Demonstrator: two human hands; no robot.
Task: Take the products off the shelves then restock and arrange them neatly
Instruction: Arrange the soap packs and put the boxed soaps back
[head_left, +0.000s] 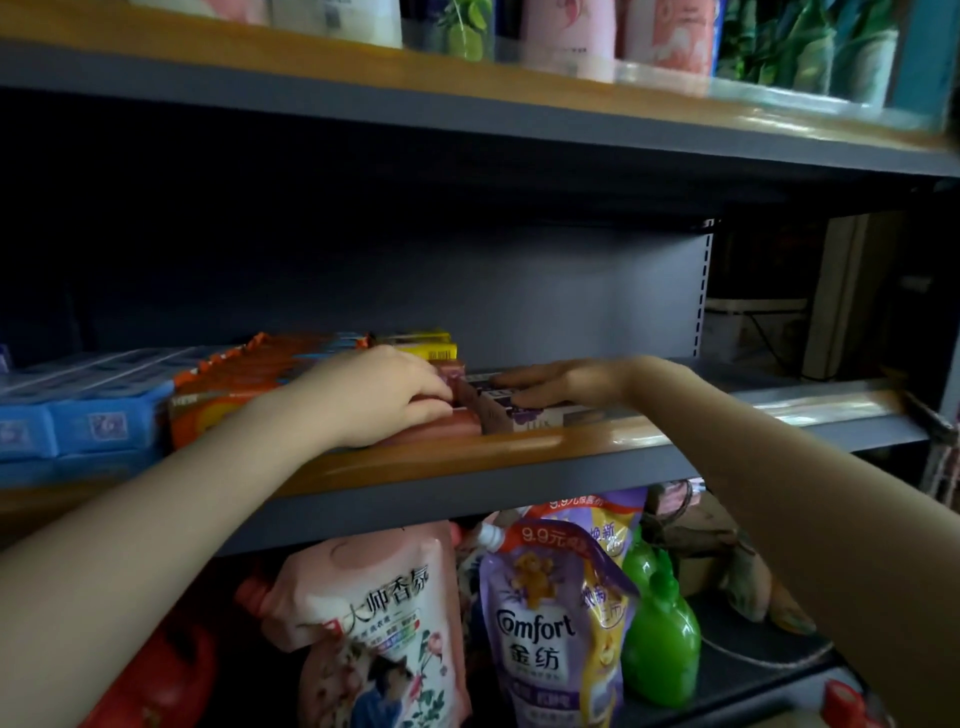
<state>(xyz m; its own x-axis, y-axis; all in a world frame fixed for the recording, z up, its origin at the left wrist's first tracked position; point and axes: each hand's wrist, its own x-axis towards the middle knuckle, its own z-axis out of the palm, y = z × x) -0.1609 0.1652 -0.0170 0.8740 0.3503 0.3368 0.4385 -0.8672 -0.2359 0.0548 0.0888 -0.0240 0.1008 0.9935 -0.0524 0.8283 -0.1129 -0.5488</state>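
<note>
On the middle shelf (545, 441), a person's left hand (387, 397) curls its fingers around pink soap boxes (447, 426). Just right of it, the right hand (558, 382) lies flat, fingers straight, on purple soap boxes (524, 413). Orange packs (249, 374) sit left of the left hand.

— Anything readable here?
— The purple pouch (540, 623) says "Comfort" with "金纺" under it, and "9.9元" on an orange band at its top.
— And the pink pouch (374, 618)?
— "大师香氛" in large characters; the small print below is too fine to read.
— The yellow pouch (597, 525) behind?
— "9.9元" again near its top, plus "焕新", partly blurred.
— The boxes (519, 410) on the middle shelf?
— Too blurred to read.
</note>
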